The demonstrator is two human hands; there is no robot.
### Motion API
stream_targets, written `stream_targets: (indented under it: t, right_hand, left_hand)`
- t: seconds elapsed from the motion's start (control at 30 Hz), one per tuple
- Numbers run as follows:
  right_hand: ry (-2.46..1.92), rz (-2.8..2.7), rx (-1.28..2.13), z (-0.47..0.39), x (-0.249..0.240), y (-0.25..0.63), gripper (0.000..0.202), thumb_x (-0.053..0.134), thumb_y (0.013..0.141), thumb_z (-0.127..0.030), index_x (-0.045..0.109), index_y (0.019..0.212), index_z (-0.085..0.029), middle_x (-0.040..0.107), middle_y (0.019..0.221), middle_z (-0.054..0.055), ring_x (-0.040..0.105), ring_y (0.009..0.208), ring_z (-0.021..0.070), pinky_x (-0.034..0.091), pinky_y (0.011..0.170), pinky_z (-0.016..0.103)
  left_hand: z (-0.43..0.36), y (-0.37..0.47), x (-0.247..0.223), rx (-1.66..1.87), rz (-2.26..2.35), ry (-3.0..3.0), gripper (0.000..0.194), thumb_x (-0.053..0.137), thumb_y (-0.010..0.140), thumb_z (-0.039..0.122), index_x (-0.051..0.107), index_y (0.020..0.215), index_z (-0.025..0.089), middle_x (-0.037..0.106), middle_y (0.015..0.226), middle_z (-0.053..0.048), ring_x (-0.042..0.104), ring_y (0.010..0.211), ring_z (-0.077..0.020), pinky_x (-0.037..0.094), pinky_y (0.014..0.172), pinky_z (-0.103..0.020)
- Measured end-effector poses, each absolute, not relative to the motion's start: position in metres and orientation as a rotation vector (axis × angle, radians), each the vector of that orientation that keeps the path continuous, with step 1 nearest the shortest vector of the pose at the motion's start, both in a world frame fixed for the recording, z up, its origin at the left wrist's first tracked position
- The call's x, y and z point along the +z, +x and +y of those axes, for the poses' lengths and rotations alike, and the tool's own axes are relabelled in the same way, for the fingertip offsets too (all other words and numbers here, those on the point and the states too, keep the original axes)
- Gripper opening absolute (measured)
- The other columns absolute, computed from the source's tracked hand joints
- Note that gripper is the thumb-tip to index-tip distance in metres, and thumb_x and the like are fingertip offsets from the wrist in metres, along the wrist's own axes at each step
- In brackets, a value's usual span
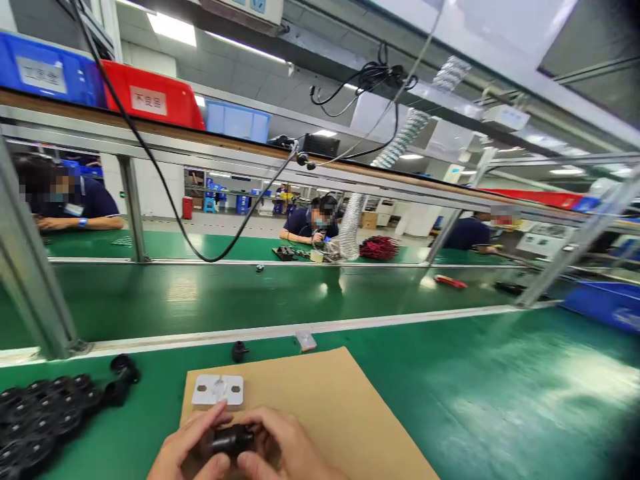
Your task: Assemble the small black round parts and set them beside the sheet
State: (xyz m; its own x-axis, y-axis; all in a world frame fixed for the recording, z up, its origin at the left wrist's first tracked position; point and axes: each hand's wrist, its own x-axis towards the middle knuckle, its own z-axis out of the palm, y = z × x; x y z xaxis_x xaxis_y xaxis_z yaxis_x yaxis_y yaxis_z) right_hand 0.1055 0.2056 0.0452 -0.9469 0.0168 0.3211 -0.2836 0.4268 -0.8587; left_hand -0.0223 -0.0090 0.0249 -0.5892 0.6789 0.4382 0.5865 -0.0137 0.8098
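At the bottom of the head view, my left hand (pixel 193 443) and my right hand (pixel 283 443) hold a black cylindrical part (pixel 231 440) between them, fingers curled round its two ends. They are over a brown cardboard sheet (pixel 320 393) on the green table. Just beyond my fingertips lies a white plate (pixel 218 390) with two dark slots and a clear piece at its middle. A small black part (pixel 240 351) stands past the sheet's far edge, and a small clear-topped block (pixel 305 341) sits to its right.
Many round black parts (pixel 45 413) lie in rows at the left, with black elbow-shaped pieces (pixel 121 380) beside them. A metal post (pixel 37 267) rises at the far left. Behind a white ledge runs a green belt (pixel 300 293). A blue bin (pixel 605 303) is at the right. People sit beyond.
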Motion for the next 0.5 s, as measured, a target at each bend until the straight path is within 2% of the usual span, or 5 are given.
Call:
stream_targets:
  t: [0.1,0.2,0.3,0.43,0.5]
  right_hand:
    - [0.24,-2.414,1.528,0.205,0.041,0.105,0.039,0.071,0.09,-0.038,0.072,0.128,-0.03,0.076,0.099,0.002,0.066,0.073,0.0188,0.05,0.065,0.027]
    - [0.194,-2.417,1.515,0.205,0.034,0.105,0.033,0.07,0.091,-0.039,0.071,0.123,-0.028,0.075,0.098,0.003,0.066,0.078,0.0207,0.052,0.07,0.029]
    - [0.16,-2.411,1.547,0.205,0.029,0.105,0.031,0.069,0.094,-0.042,0.071,0.121,-0.027,0.074,0.099,0.005,0.066,0.081,0.0224,0.054,0.073,0.03]
    - [0.186,-2.398,1.578,0.204,0.025,0.103,0.037,0.069,0.097,-0.05,0.071,0.123,-0.025,0.074,0.102,0.007,0.066,0.082,0.0233,0.055,0.075,0.032]
    - [0.153,-2.378,1.558,0.209,0.024,0.1,0.04,0.067,0.099,-0.054,0.071,0.124,-0.023,0.074,0.104,0.009,0.066,0.083,0.0233,0.055,0.076,0.032]
  left_hand:
    - [-0.01,-0.017,0.027,1.678,2.165,1.415,0.042,0.071,0.1,0.038,0.069,0.142,0.039,0.082,0.122,-0.005,0.08,0.106,-0.0226,0.067,0.097,-0.03]
    - [-0.01,-0.017,0.026,1.729,2.159,1.533,0.048,0.078,0.095,0.039,0.069,0.142,0.035,0.079,0.125,-0.009,0.075,0.116,-0.0273,0.065,0.103,-0.038]
    - [-0.011,-0.017,0.023,1.715,2.129,1.465,0.057,0.073,0.098,0.043,0.059,0.153,0.035,0.075,0.134,-0.011,0.073,0.121,-0.0276,0.062,0.108,-0.041]
    - [-0.014,-0.016,0.019,1.629,2.143,1.526,0.051,0.066,0.102,0.033,0.058,0.152,0.037,0.075,0.131,-0.008,0.07,0.122,-0.0263,0.06,0.11,-0.042]
    - [-0.015,-0.016,0.016,1.625,2.221,1.584,0.059,0.07,0.098,0.032,0.054,0.155,0.038,0.07,0.14,-0.009,0.064,0.132,-0.0302,0.055,0.116,-0.047]
